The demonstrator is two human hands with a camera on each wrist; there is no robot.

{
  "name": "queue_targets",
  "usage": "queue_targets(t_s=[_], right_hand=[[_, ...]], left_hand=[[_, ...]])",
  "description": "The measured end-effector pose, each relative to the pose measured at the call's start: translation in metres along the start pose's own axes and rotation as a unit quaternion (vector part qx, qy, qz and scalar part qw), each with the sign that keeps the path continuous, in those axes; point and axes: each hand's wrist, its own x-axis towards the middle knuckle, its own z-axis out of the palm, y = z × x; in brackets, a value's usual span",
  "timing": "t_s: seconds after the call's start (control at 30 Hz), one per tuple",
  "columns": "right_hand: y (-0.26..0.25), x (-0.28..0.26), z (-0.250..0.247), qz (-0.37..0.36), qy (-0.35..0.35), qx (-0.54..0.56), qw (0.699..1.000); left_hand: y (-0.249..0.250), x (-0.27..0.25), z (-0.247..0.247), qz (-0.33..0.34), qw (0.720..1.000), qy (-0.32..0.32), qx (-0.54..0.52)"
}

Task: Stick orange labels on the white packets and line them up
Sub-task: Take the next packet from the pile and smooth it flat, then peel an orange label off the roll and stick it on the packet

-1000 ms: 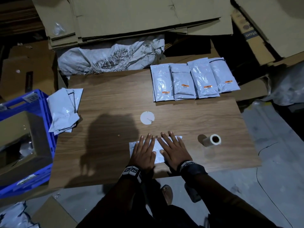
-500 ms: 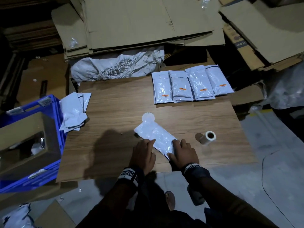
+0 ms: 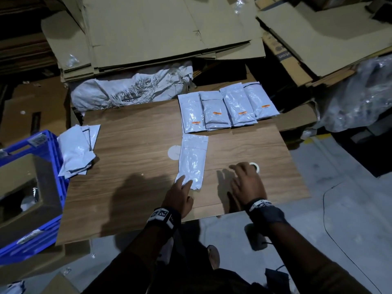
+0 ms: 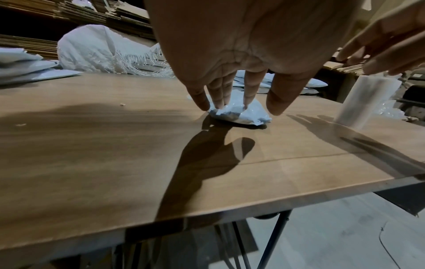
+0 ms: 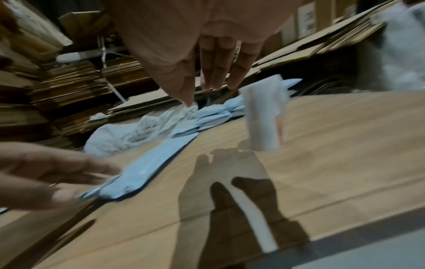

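An unlabelled white packet [image 3: 192, 161] lies lengthwise in the middle of the wooden table [image 3: 131, 187]. My left hand [image 3: 184, 183] touches its near end with straight fingers [image 4: 218, 98]; the packet [image 4: 239, 112] bulges under them. My right hand [image 3: 239, 171] hovers over the table to the right, fingers straight and holding nothing, just short of the upright label roll [image 3: 255, 166]. The roll [image 5: 264, 116] stands beyond my right fingertips [image 5: 214, 80]. Several packets with orange labels [image 3: 224, 109] lie side by side at the far edge.
A pile of unlabelled packets [image 3: 76, 151] sits at the table's left edge beside a blue crate [image 3: 25, 187]. A white round disc [image 3: 172, 152] lies left of the packet. A white sack [image 3: 131, 90] and flattened cardboard [image 3: 169, 28] lie behind the table.
The packet turned from lying across the near edge to pointing away from me. My right hand left it and moved right toward the label roll. My left hand stayed on its near end.
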Motion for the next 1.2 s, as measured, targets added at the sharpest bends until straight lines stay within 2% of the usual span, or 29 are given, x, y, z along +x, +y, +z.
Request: queue_targets(t_s=[0.1,0.2,0.27,0.33,0.47,0.53,0.6,0.7,0.87,1.03,1.1,1.2], right_hand=[[0.034,0.002,-0.021,0.062,0.031,-0.009,0.998],[0.057,0.013,-0.027,0.089,-0.049,0.006,0.995],[0.066,0.022,-0.025,0.086,-0.113,0.016,0.99],[0.071,0.027,-0.022,0.079,-0.127,0.041,0.988],[0.074,0.029,-0.024,0.105,-0.085,0.078,0.988],[0.069,0.029,-0.028,0.132,-0.057,0.13,0.981],[0.059,0.031,-0.033,0.161,-0.028,0.203,0.965],[0.035,0.036,-0.044,0.15,-0.027,0.343,0.927],[0.001,0.046,-0.056,0.129,-0.027,0.419,0.898],[-0.01,0.044,-0.061,0.127,-0.035,0.477,0.869],[-0.015,0.041,-0.066,0.118,-0.027,0.466,0.876],[-0.024,0.037,-0.071,0.091,0.006,0.421,0.903]], left_hand=[[0.014,0.008,-0.002,0.033,0.999,0.028,-0.003],[0.032,0.014,-0.001,0.041,0.997,0.05,-0.037],[0.047,0.018,-0.001,0.037,0.997,0.031,-0.065],[0.063,0.023,-0.001,0.035,0.994,-0.001,-0.102],[0.086,0.036,-0.006,0.039,0.985,-0.036,-0.166],[0.097,0.042,-0.013,0.051,0.983,-0.037,-0.174],[0.109,0.049,-0.023,0.059,0.982,-0.032,-0.176],[0.128,0.059,-0.042,0.053,0.975,-0.041,-0.212],[0.128,0.064,-0.057,0.015,0.936,-0.004,-0.352],[0.117,0.057,-0.064,-0.016,0.899,-0.004,-0.437],[0.116,0.054,-0.068,-0.025,0.885,-0.006,-0.465],[0.114,0.05,-0.068,-0.032,0.873,-0.013,-0.487]])
